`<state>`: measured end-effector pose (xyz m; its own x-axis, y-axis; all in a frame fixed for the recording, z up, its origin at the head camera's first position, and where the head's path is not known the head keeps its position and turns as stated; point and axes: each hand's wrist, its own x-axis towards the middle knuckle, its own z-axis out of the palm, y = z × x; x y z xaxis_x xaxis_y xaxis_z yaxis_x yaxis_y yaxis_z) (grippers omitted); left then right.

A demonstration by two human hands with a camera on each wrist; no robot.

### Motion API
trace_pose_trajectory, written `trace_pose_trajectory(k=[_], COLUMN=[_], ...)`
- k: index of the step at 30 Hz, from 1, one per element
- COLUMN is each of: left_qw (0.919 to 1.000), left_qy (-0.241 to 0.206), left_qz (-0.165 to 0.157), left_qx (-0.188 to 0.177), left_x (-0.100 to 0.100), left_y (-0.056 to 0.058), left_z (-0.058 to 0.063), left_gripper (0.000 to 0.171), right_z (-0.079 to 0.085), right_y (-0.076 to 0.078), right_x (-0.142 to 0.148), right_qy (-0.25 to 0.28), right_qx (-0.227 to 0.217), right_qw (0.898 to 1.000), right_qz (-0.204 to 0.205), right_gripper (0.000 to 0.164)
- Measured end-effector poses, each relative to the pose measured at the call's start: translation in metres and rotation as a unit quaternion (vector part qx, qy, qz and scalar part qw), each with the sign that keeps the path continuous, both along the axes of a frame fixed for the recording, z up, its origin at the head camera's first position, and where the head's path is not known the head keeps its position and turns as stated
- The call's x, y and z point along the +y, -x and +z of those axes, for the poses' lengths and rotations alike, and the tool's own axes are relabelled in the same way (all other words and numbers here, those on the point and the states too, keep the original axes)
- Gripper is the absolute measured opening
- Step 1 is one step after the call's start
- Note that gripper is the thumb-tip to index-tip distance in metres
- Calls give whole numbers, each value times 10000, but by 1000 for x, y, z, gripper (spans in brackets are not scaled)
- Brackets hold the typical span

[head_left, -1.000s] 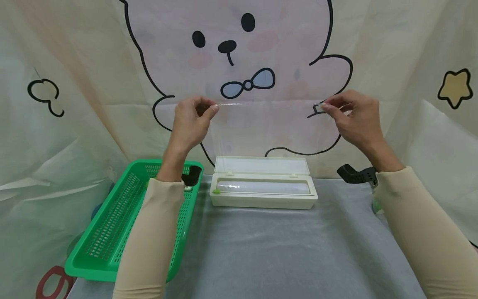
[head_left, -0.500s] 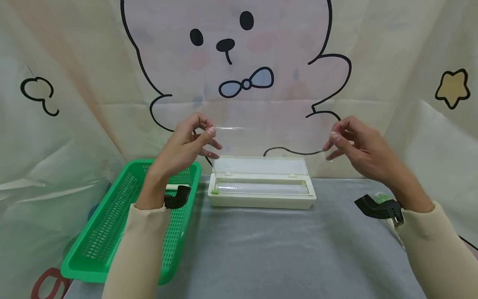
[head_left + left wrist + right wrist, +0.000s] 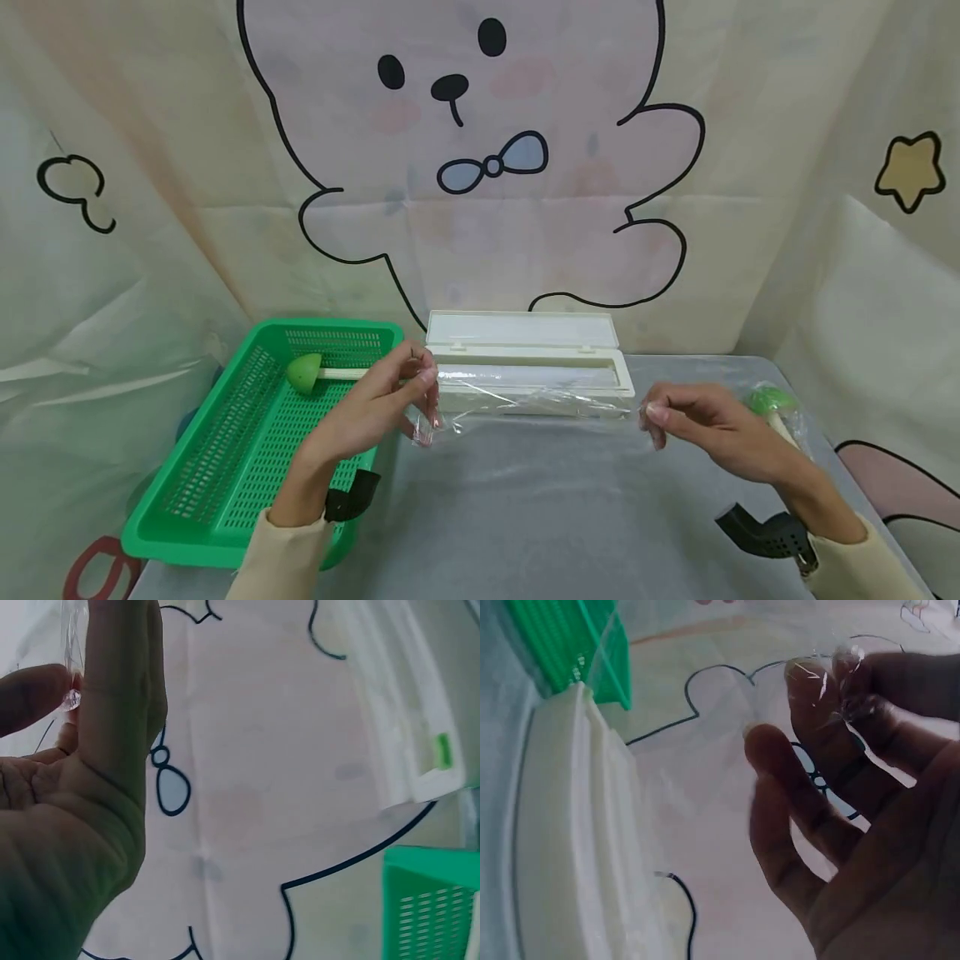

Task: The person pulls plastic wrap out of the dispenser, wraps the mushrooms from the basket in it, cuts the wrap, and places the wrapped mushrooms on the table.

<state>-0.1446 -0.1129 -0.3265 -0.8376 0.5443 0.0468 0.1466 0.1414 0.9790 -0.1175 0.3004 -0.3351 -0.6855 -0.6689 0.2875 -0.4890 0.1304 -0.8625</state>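
Note:
A sheet of cling film, clear and crinkled, stretches between my two hands in front of the white cling film box. My left hand pinches its left edge between thumb and fingers, beside the green basket. At the right, my right hand pinches the other edge, and the right wrist view shows bunched film at the fingertips. Behind the sheet stands the cling film box, its lid raised and a roll inside. The film partly covers the box's front.
The green basket at left holds a green dome-headed thing with a pale stick. A similar one, film-wrapped, lies behind my right hand. Red handles show at lower left. A printed cloth hangs behind the grey table.
Both hands have come down from in front of the hanging cloth to just above the table, bringing the cling film in front of the box. The basket and box stay put.

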Motion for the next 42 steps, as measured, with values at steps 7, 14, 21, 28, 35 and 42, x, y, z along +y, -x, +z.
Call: trace_pose_trajectory(k=[7, 14, 21, 28, 35, 42], left_qw=[9931, 9627, 9383, 9282, 8740, 8416], left_qy=[382, 1269, 2273, 2932, 4388, 4977], left_qz=[-898, -2243, -2588, -2118, -171, 210], left_qx=[-644, -821, 310, 870, 2080, 2088], left_x=[-2, -2, 12, 25, 41, 42], left_y=[-20, -38, -47, -55, -58, -58], left_z=[-30, -64, -96, -108, -131, -152], left_gripper=[16, 8, 11, 31, 73, 127], right_z=[-39, -87, -125, -139, -152, -169], right_y=[-19, -36, -57, -62, -60, -48], right_x=[10, 4, -14, -23, -30, -21], right_qy=[-352, -1898, -2854, -2668, -4003, -4513], right_qx=[-1106, -1055, -936, 349, 1723, 1056], right_qw=[9899, 9735, 9531, 9624, 8744, 8660], right_qz=[812, 713, 373, -360, -2133, -1876], right_gripper=[33, 13, 13, 20, 100, 126])
